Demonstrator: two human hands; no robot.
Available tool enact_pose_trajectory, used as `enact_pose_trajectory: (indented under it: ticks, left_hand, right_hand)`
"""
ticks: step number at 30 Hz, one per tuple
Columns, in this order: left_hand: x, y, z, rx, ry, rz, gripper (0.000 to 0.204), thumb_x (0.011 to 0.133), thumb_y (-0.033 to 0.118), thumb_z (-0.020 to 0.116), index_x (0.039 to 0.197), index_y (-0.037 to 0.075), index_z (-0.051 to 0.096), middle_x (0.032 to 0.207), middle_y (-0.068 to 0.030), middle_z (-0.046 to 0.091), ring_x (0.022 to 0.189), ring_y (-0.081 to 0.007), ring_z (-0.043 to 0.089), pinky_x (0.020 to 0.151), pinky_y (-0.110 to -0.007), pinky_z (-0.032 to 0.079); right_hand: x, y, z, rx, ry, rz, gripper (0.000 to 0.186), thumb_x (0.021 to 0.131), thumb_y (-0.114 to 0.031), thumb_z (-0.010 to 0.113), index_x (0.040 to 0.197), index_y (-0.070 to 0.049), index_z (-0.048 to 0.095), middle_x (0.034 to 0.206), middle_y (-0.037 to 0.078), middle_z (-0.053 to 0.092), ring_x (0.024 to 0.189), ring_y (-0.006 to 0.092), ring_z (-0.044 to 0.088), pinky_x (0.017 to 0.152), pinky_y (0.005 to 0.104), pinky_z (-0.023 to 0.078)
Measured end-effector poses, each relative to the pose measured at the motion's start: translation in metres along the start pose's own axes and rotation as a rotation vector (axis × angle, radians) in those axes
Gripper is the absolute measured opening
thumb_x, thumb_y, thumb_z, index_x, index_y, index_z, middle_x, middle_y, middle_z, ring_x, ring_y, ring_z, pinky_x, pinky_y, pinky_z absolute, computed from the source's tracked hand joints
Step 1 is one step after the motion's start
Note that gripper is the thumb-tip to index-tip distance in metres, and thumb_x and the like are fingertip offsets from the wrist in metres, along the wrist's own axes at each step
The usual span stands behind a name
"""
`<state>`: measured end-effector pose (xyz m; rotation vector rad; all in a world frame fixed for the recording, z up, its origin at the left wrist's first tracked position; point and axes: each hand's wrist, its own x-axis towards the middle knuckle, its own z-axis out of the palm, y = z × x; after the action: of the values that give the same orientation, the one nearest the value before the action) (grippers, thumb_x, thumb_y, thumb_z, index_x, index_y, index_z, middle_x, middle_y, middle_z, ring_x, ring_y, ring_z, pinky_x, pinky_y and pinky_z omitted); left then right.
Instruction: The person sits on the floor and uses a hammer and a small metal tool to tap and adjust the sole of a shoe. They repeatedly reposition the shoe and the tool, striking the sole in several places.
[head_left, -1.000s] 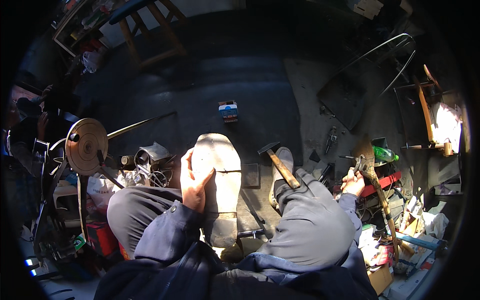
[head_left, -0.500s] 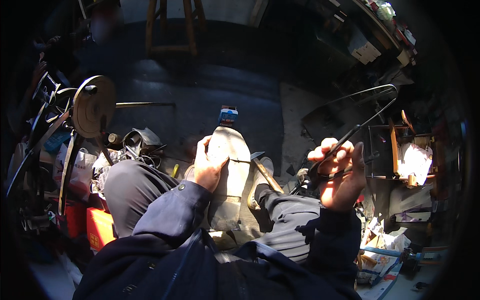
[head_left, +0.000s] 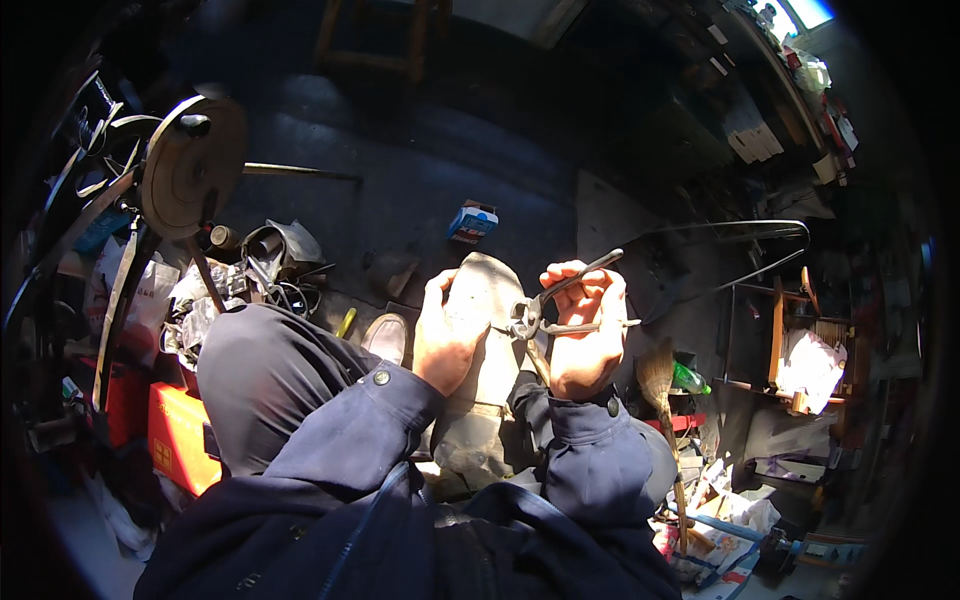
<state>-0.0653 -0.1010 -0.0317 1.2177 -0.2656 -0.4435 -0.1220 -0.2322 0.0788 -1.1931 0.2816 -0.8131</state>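
Observation:
A shoe (head_left: pixel 485 380) lies between my knees with its pale, worn sole facing up and its toe pointing away from me. My left hand (head_left: pixel 445 335) is closed around the left edge of that sole near the toe. In my right hand (head_left: pixel 585 345) is a pair of metal pincers (head_left: pixel 528 318); their rounded jaws are at the sole's right edge. The pincers' handles spread apart across my palm, and the fingers curl over the upper one. I cannot tell whether the jaws grip anything.
A blue box (head_left: pixel 473 222) lies on the floor ahead. To the left stand a machine with a round wheel (head_left: pixel 193 165), heaped scraps and a red box (head_left: pixel 183 437). A broom (head_left: pixel 657 378), a green bottle (head_left: pixel 690 378) and a bent rod (head_left: pixel 770 265) are to the right.
My right hand has moved left with the pincers, from out at the right to the sole's edge. My left hand stays on the shoe. The view has shifted slightly.

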Motion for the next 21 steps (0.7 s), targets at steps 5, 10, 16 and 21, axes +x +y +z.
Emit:
enact_pose_trajectory:
  ticks: [5, 10, 16, 21]
  left_hand:
    - [-0.002, 0.001, -0.001, 0.23, -0.021, 0.118, 0.064, 0.09, -0.005, 0.07, 0.147, 0.004, 0.041, 0.134, -0.014, 0.06, 0.122, -0.0204, 0.061, 0.105, -0.032, 0.052]
    - [-0.002, 0.006, -0.001, 0.247, -0.046, 0.098, 0.065, 0.09, -0.004, 0.07, 0.147, 0.003, 0.04, 0.134, -0.0151, 0.059, 0.123, -0.0213, 0.06, 0.106, -0.033, 0.051]
    - [-0.004, 0.0, 0.003, 0.111, 0.026, 0.062, 0.057, 0.088, 0.0, 0.073, 0.14, 0.003, 0.05, 0.131, -0.0176, 0.062, 0.12, -0.0284, 0.062, 0.106, -0.038, 0.05]
    - [0.004, -0.01, -0.007, 0.523, -0.081, 0.385, 0.067, 0.086, 0.006, 0.077, 0.144, 0.002, 0.044, 0.126, -0.0204, 0.066, 0.116, -0.0288, 0.066, 0.101, -0.038, 0.053]
  right_hand:
    - [-0.006, 0.006, 0.009, -0.165, -0.018, 0.012, 0.034, 0.114, -0.033, 0.037, 0.108, -0.003, 0.054, 0.108, 0.018, 0.067, 0.096, 0.0257, 0.065, 0.093, 0.0403, 0.052]
    - [-0.007, 0.009, 0.012, -0.121, -0.07, -0.003, 0.031, 0.113, -0.033, 0.042, 0.108, -0.005, 0.054, 0.104, 0.014, 0.067, 0.094, 0.021, 0.066, 0.091, 0.0374, 0.053]
    - [-0.008, 0.024, 0.022, -0.191, -0.05, -0.164, 0.033, 0.11, -0.036, 0.05, 0.095, -0.006, 0.046, 0.091, 0.014, 0.065, 0.08, 0.0175, 0.061, 0.078, 0.0329, 0.052]
    - [0.01, 0.03, -0.005, 0.104, 0.122, -0.038, 0.039, 0.112, -0.036, 0.045, 0.089, -0.005, 0.051, 0.075, 0.01, 0.059, 0.065, 0.0188, 0.057, 0.064, 0.035, 0.052]
